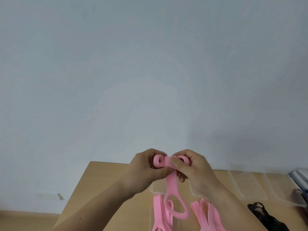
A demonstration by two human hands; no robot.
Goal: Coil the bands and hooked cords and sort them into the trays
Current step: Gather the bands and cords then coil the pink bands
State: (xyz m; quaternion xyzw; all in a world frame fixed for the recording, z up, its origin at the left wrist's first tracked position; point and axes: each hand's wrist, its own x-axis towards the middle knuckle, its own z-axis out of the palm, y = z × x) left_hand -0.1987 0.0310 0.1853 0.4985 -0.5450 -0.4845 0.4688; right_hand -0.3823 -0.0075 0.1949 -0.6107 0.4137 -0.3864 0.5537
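Note:
Both hands hold one pink band raised above the wooden table. My left hand grips the folded loops at the band's top left. My right hand pinches the wrap across the middle with the thumb on top. The band's loose tail hangs down in a loop over the table. More pink bands lie on the table below, partly cut off by the frame's bottom edge. Clear plastic trays stand to the right.
Black hooked cords lie at the lower right beside the trays. A dark and white object sits at the far right edge. A plain pale wall fills the upper view. The table's left edge drops to the floor.

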